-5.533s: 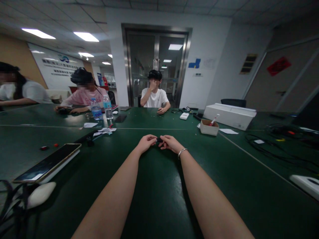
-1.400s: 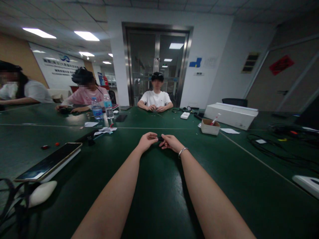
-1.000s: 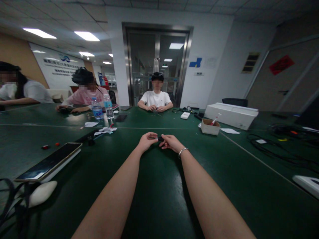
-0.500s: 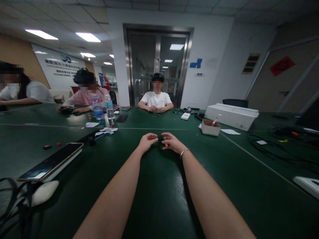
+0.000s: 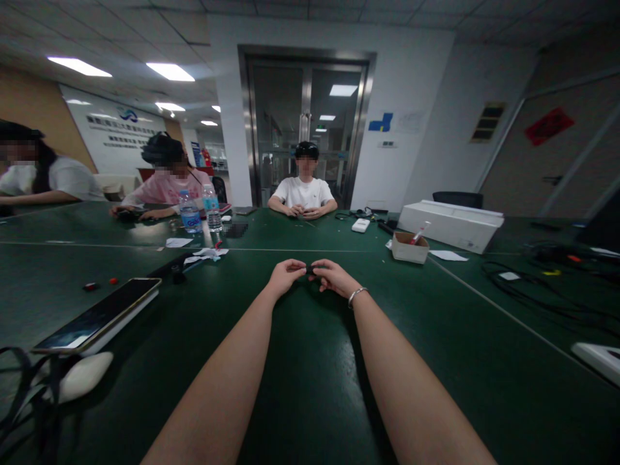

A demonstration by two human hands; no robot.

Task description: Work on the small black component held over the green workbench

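Note:
Between the fingertips of both hands is a small black object [image 5: 309,270], too dark and small to name. My left hand [image 5: 287,276] is closed, its thumb and fingers pinching the object's left side. From the other side my right hand [image 5: 334,278], with a silver bracelet [image 5: 358,296] at its wrist, grips the object by thumb and forefinger, the other fingers curled beneath. Both forearms reach forward over the dark green table [image 5: 310,361]. Part of the object is hidden behind the fingers.
Left lie a phone [image 5: 99,316] on a white box, a white rounded thing [image 5: 87,376] with black straps, and paper scraps [image 5: 207,255]. Two bottles [image 5: 190,213] stand behind. At right are a small open box [image 5: 410,248], a long white box [image 5: 450,225] and cables [image 5: 527,290]. Several people sit around.
My right fingertips have moved slightly left, closer to my left hand, and close more on the small black object. My left hand is almost unmoved.

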